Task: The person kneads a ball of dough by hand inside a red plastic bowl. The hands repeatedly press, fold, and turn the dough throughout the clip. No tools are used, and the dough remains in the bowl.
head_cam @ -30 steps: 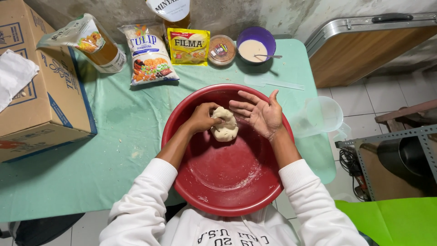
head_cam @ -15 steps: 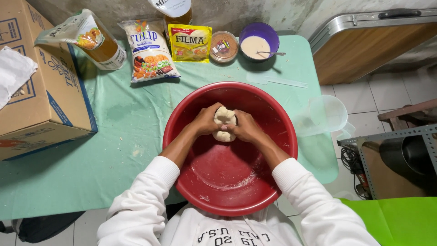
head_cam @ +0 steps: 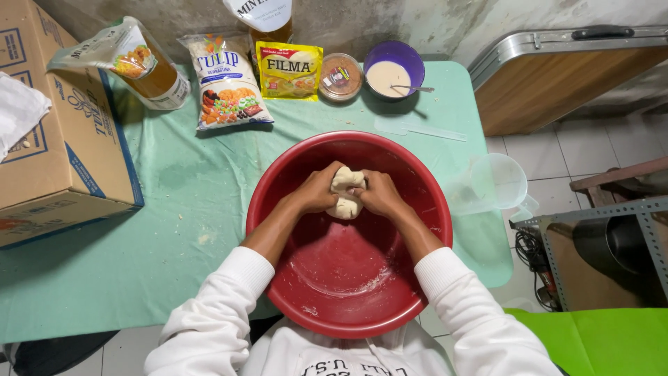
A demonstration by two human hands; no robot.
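step: kneading | my left hand (head_cam: 316, 193) and right hand (head_cam: 379, 195) both pressed closed around the dough lump (head_cam: 346, 193) | dough sits mid red basin (head_cam: 351, 306), near tabletop's front edge | next, I judge: fold, turn, press again

Soft, even light falls from above on the surface (head_cam: 174, 209); faint shadows, sharp focus, slight wide-angle bending at the edges.

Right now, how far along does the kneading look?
Done: a pale dough lump has formed, with only smears on the red basin. In hand: left hand and right hand squeeze it from both sides. Left: its surface looks uneven, so probably more kneading.
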